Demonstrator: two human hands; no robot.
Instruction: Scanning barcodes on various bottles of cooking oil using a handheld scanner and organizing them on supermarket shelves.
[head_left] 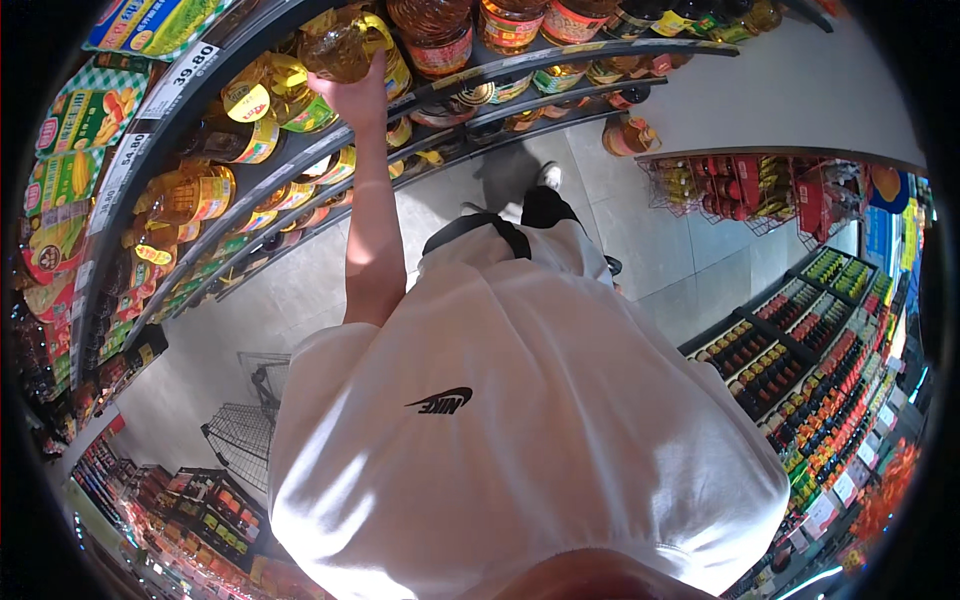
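My left arm stretches up to the shelf, and my left hand (355, 97) is closed around a large clear bottle of golden cooking oil (334, 46). The thumb lies along one side of the bottle and the fingers along the other. Beside it stands a yellow oil bottle (287, 90) with a round yellow tag. On the other side are big oil jugs with red labels (440, 50). My right arm is hidden behind my white shirt. Only a sliver of what looks like my right hand (618, 288) shows past the shirt, beside a small dark object (612, 266) I cannot make out.
Curved shelf edges (480, 75) run in tiers below the bottles. A wire shopping cart (240, 435) stands on the grey tiled floor (645, 235) at left. Red wire baskets of bottles (715, 190) hang at right, near racks of small jars (800, 320). A lone jug (630, 135) stands past the shelf end.
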